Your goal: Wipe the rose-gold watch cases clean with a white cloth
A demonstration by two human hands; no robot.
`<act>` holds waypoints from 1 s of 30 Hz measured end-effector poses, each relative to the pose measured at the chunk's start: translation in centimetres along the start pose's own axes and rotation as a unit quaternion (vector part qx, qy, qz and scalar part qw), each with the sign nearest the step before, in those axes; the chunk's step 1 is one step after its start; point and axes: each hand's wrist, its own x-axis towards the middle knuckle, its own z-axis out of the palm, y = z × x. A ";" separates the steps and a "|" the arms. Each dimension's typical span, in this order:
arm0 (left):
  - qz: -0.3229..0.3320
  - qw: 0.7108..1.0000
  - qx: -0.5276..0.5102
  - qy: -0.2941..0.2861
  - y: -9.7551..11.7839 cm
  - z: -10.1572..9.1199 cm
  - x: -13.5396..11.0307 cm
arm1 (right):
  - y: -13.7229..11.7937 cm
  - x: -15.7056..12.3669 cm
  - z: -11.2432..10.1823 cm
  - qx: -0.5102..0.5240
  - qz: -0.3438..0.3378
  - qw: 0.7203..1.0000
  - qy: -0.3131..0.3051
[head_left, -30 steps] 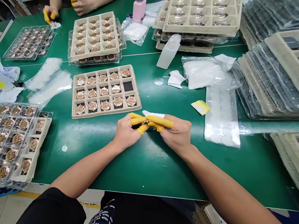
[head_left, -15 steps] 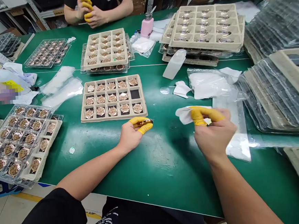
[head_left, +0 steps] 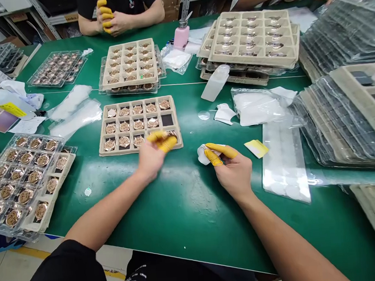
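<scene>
Left hand (head_left: 152, 155), in yellow rubber finger cots (head_left: 168, 145), pinches 1 round rose-gold watch case (head_left: 172, 134), blurred and edge-on, over the front-right corner of the beige 3-row tray (head_left: 120, 152); whether it touches, I cannot tell. 0.5 s ago the case was in front of the tray. Right hand (head_left: 235, 165) has come closer, gripping a crumpled white cloth (head_left: 203, 155) to the tray's front right. Handling, I judge, has shifted from cloth towards tray.
</scene>
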 end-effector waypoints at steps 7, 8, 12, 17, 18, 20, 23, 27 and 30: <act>-0.073 0.991 0.060 0.090 8.3 -2.3 20.8 | 1.5 2.6 3.1 0.131 0.071 0.988 0.045; -0.091 0.988 0.073 0.106 8.5 -2.4 22.3 | 1.4 2.7 3.1 0.137 0.074 0.987 0.043; -0.023 0.994 0.046 0.094 6.9 -1.1 18.9 | 1.2 2.5 2.9 0.164 0.070 0.983 0.052; 0.037 0.996 0.071 -0.029 1.1 1.6 2.9 | 0.7 2.1 2.4 0.148 -0.030 0.988 0.032; 0.024 0.997 0.067 -0.041 0.0 1.8 0.4 | 0.5 2.0 2.2 0.122 -0.070 0.990 0.033; 0.006 0.997 0.060 -0.042 -1.8 1.7 -2.8 | -0.1 1.8 1.7 0.061 -0.149 0.986 0.040; -0.009 0.997 0.068 -0.046 -3.1 1.0 -3.8 | -1.1 1.3 0.9 0.002 -0.219 0.975 0.048; -0.001 0.993 0.092 -0.071 -3.7 0.6 -3.3 | -1.8 0.6 0.5 -0.020 -0.273 0.961 0.034; 0.027 0.987 0.127 -0.098 -4.0 0.5 -3.5 | -1.8 0.5 0.6 -0.051 -0.320 0.946 0.017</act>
